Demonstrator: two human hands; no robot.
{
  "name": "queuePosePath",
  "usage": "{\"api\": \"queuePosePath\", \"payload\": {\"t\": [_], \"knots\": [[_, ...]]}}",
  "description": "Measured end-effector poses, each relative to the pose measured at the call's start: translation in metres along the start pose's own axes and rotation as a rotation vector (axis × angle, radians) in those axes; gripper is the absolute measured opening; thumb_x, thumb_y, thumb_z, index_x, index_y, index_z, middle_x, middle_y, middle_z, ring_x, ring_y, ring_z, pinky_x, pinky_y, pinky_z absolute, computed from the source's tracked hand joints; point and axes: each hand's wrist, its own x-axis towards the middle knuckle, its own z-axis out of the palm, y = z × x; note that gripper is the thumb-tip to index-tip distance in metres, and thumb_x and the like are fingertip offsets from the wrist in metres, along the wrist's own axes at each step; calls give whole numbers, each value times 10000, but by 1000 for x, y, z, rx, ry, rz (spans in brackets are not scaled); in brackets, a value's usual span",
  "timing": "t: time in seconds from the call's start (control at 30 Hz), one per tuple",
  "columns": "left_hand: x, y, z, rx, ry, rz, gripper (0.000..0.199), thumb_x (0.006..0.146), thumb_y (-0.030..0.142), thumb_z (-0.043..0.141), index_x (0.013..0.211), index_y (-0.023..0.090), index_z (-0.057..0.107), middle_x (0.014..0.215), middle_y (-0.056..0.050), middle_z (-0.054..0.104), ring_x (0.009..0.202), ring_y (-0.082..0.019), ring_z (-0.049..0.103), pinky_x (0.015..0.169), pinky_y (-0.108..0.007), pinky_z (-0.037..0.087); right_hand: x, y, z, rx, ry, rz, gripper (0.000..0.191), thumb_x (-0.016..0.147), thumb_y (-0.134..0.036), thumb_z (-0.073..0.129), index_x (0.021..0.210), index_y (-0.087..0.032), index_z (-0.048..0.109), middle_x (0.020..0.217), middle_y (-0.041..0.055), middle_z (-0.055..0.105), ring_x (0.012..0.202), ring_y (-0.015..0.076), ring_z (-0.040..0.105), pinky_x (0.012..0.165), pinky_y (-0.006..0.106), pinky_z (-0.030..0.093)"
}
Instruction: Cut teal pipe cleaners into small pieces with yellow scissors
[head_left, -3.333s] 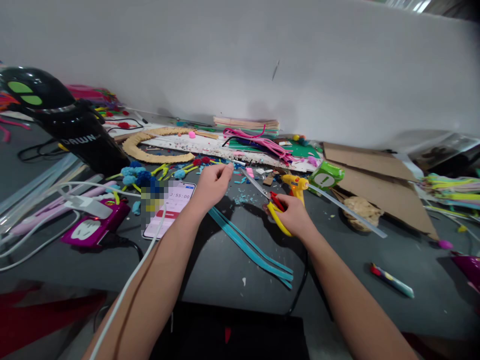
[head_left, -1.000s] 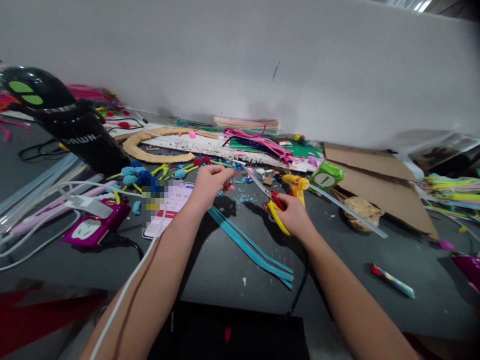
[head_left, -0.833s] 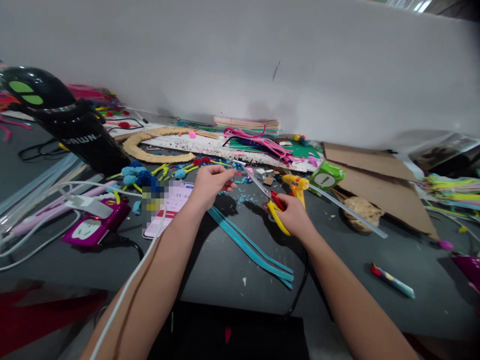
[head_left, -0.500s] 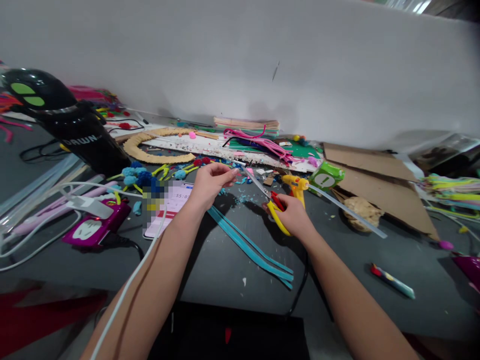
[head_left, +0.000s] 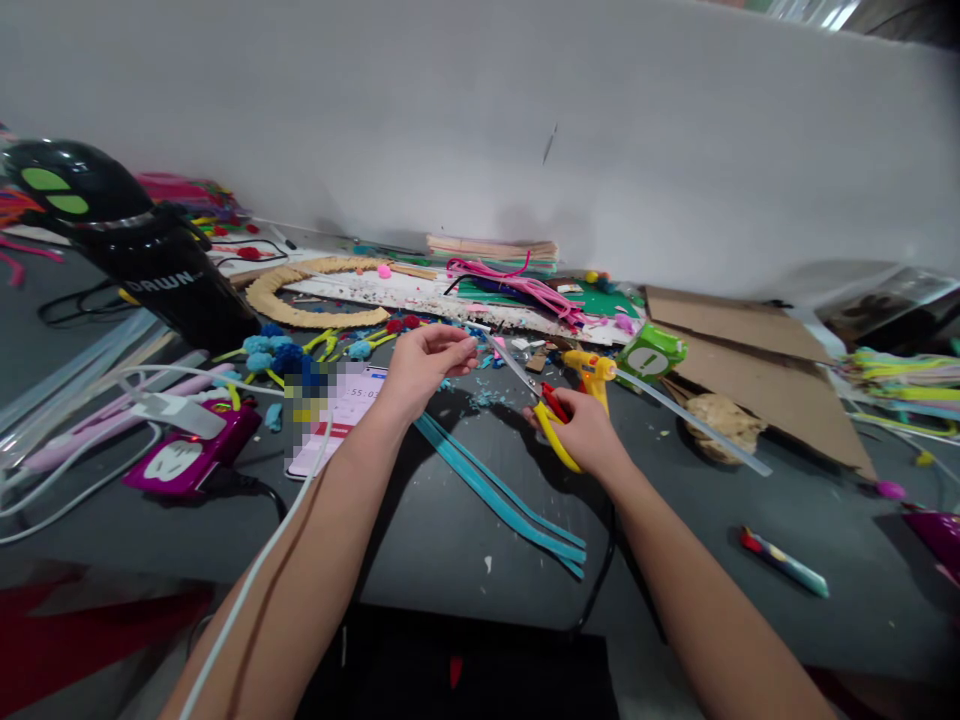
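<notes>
My right hand (head_left: 581,432) is closed round the red and yellow handles of the scissors (head_left: 556,437), whose blades point up and left toward my left hand. My left hand (head_left: 433,362) has thumb and fingers pinched together near the blade tips; what they hold is too small to make out. Blue pipe cleaners (head_left: 499,500) lie on the dark table below and between my hands. Small blue clippings (head_left: 487,395) are scattered under the scissors. Just beyond my right hand stands a yellow glue gun (head_left: 592,370) with a clear glue stick in its back.
A phone (head_left: 346,405) and a purple power strip (head_left: 191,455) with white cables lie left, near a black bottle (head_left: 176,270). Cardboard (head_left: 780,400), a green pack (head_left: 654,355) and a capped pen (head_left: 784,562) are on the right. Pink pipe cleaners (head_left: 525,290) lie at the back.
</notes>
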Motion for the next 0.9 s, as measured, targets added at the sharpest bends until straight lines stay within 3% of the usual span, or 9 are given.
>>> {"api": "queuePosePath", "payload": {"t": [0.17, 0.4, 0.9], "knots": [[0, -1, 7, -78, 73, 26, 384, 633, 396, 843, 874, 147, 676, 722, -2, 692, 651, -104, 668, 650, -218, 533, -3, -9, -2, 22, -2, 0, 434, 716, -531, 676, 607, -205, 412, 571, -41, 387, 552, 107, 333, 491, 245, 256], [-5, -4, 22, -334, 100, -62, 346, 632, 311, 858, 874, 143, 677, 734, 5, 684, 632, -62, 639, 659, -180, 527, -5, -13, 1, 27, 52, -7, 408, 700, -526, 678, 625, -197, 449, 592, -41, 402, 548, 99, 330, 488, 233, 274], [-7, -11, 30, -397, 74, -50, 363, 613, 290, 872, 884, 149, 677, 735, 10, 685, 608, -67, 627, 658, -204, 519, -4, -8, 5, -7, 40, -31, 393, 739, -530, 669, 640, -169, 550, 571, -34, 433, 562, 110, 363, 508, 239, 274]]}}
